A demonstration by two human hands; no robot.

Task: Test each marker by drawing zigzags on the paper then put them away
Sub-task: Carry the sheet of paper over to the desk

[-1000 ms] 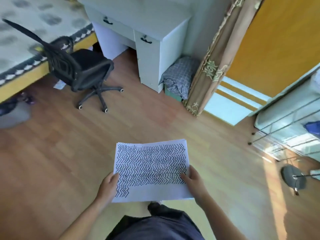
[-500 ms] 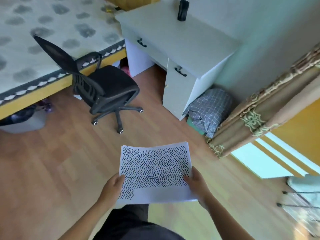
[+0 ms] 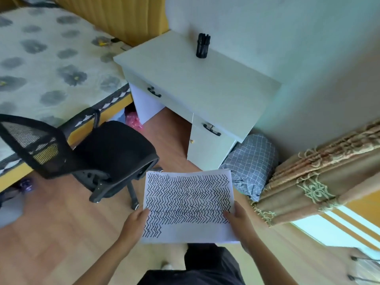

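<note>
left hand (image 3: 134,222) pinching paper (image 3: 188,204) at left edge | paper held in air over floor, nearly filled with zigzags | right hand (image 3: 239,220) pinching right edge | pen holder (image 3: 203,46) with markers on worktop (image 3: 205,83) — well apart | risk: thin sheet sagging or creasing — two-edge pinch only

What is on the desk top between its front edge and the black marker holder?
In the head view, the desk top is bare between its front edge and the marker holder, which stands near the wall.
</note>
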